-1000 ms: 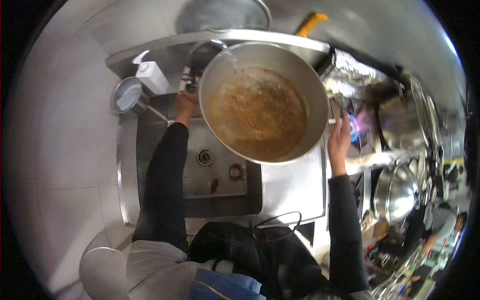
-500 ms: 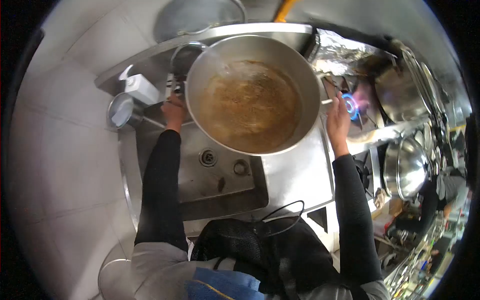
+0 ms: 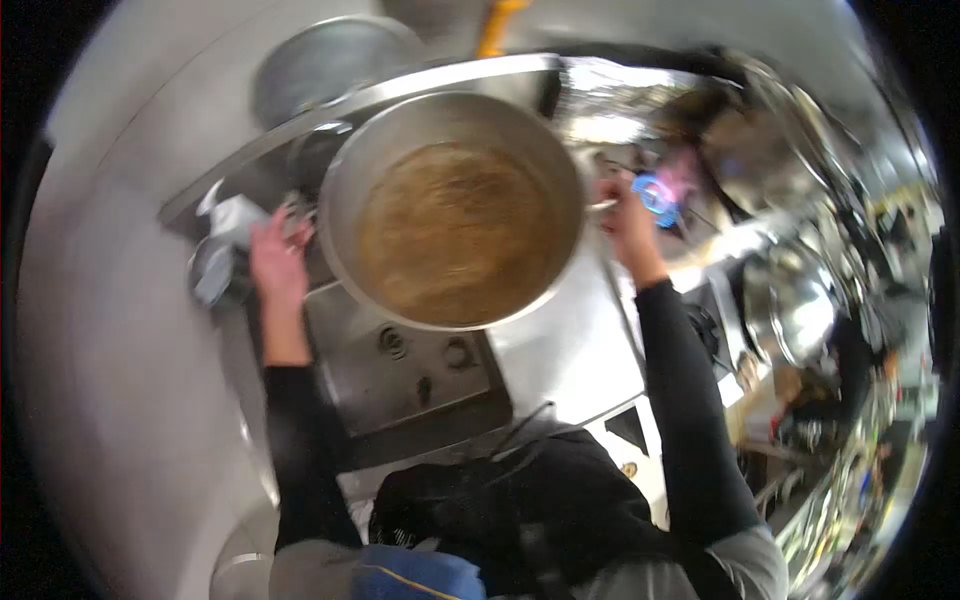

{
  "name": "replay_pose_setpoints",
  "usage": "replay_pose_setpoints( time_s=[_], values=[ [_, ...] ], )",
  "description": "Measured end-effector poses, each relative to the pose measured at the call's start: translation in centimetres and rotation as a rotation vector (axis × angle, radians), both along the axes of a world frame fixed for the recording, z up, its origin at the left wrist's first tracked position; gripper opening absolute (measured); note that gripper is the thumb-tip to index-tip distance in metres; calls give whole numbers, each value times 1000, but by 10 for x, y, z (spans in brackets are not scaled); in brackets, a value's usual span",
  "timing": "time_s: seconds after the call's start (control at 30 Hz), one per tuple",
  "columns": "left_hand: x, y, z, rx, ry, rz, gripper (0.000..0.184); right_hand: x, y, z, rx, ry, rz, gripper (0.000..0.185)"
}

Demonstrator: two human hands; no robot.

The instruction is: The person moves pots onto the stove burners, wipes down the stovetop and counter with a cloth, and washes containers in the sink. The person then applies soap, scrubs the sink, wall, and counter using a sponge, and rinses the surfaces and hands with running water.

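A large metal pot [image 3: 460, 115] with brown, cloudy liquid [image 3: 460, 235] inside spans the far edge of the sink [image 3: 365, 345] and the steel counter beside it. My right hand [image 3: 630, 228] is closed around the handle on the pot's right side, close to a lit burner [image 3: 655, 200]. To the left of the pot, my left hand [image 3: 278, 262] has its fingers apart and holds nothing I can see. It is near the tap fittings and a white carton [image 3: 238, 215], and is blurred by motion. What lies under the pot is hidden.
A small metal pan [image 3: 215, 270] with something pale in it sits at the sink's left. Foil [image 3: 610, 100] covers the area behind the burner. A large pot [image 3: 755, 150] and shiny metal bowls [image 3: 790, 305] stand at right. A round lid [image 3: 335, 65] is at the back.
My left hand has moved away from the tap area beside the pot, leftward and down, its fingers opening. My right hand stays at the handle. The whole view has shifted and turned slightly.
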State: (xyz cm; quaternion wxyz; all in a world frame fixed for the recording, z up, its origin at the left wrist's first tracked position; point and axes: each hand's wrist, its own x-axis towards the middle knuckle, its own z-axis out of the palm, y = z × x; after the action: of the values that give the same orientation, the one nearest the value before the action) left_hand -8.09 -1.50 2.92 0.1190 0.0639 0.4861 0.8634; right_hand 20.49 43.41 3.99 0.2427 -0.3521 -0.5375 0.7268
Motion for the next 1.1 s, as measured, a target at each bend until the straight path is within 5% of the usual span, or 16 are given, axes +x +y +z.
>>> replay_pose_setpoints(
  time_s=[0.03, 0.1, 0.17, 0.27, 0.43, 0.5, 0.63, 0.77, 0.83, 1.1],
  values=[
    [8, 1, 15, -92, -41, -98, 41, 2, -7, 6, -36, -32, -9, 49],
    [19, 14, 41, -203, -105, 8, 36, 15, -17, 23, 308, -337, 46, 47],
    [17, 10, 47, -297, -88, -113, 29, 32, -15, 24, 505, -357, 49, 52],
    [21, 14, 47, -415, -107, -96, 28, 44, -12, 24, -149, 79, 103, 57],
    [36, 34, 55, -428, -73, 0, 29, 62, 3, 35, 215, -371, 207, 60],
    [41, 34, 62, -428, -54, -38, 36, 77, 11, 30, 312, -350, 152, 62],
    [77, 79, 114, -350, -20, -25, 50, 108, 48, 49, 85, -93, 136, 44],
    [104, 128, 152, -350, -41, -97, 52, 157, 64, 117, 16, 28, 85, 35],
    [104, 154, 152, -269, -3, -274, 32, 177, 89, 123, 55, 59, 96, 38],
    [87, 317, 106, -332, 54, -432, 16, 229, 189, 129, 149, -47, -194, 46]
  ],
)
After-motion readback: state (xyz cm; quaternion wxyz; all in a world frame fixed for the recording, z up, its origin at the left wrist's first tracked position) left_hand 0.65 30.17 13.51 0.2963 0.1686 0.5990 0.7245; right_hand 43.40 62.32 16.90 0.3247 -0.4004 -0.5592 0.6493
